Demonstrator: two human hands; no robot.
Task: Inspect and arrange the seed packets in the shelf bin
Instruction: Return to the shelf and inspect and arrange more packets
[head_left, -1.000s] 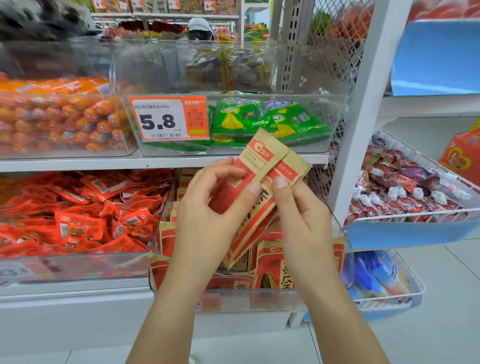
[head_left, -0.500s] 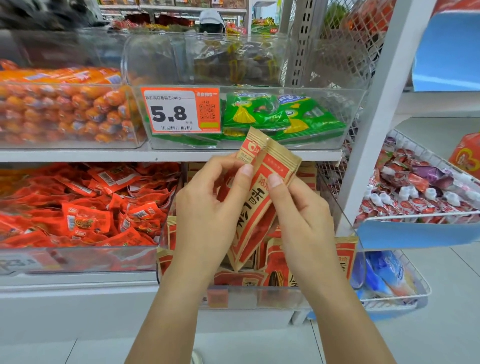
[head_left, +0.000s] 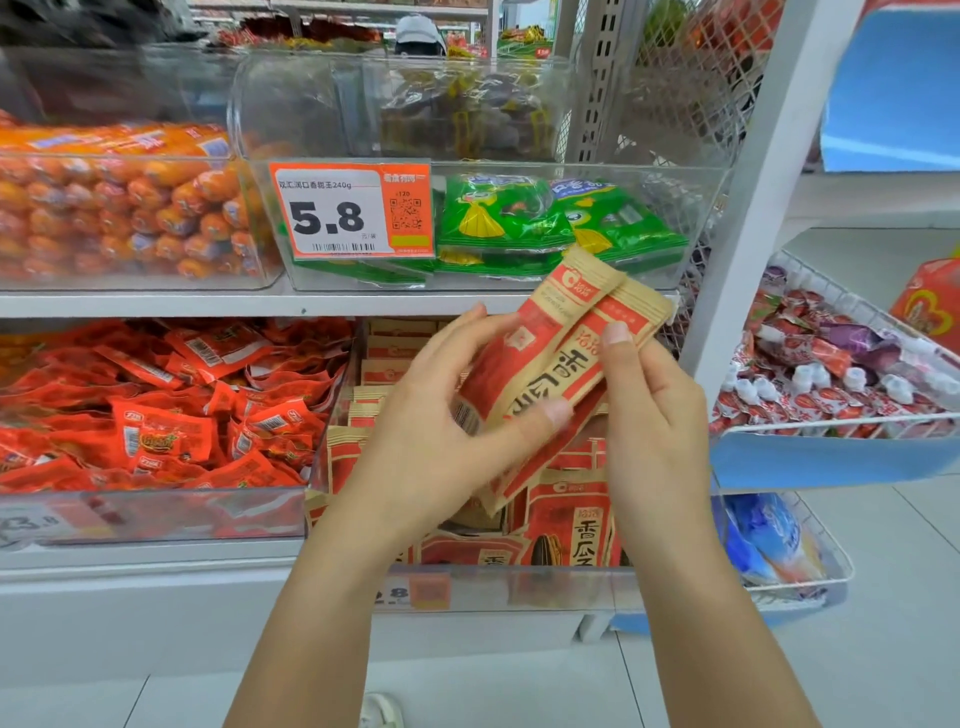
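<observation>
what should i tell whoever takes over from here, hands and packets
Left hand: grips the lower part of the held packets, thumb across their front.
Right hand: pinches their right edge, thumb near the top.
The held packets, at least two, are tilted with tops up and to the right, in front of the clear bin on the lower shelf.
More packets stand in that bin, some leaning.
Done: a few packets lifted out for checking.
Left: finish checking them, put them back, straighten the rest.

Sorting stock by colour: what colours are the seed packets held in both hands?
Kraft tan with red panels, seen in the head view: seed packets.
</observation>
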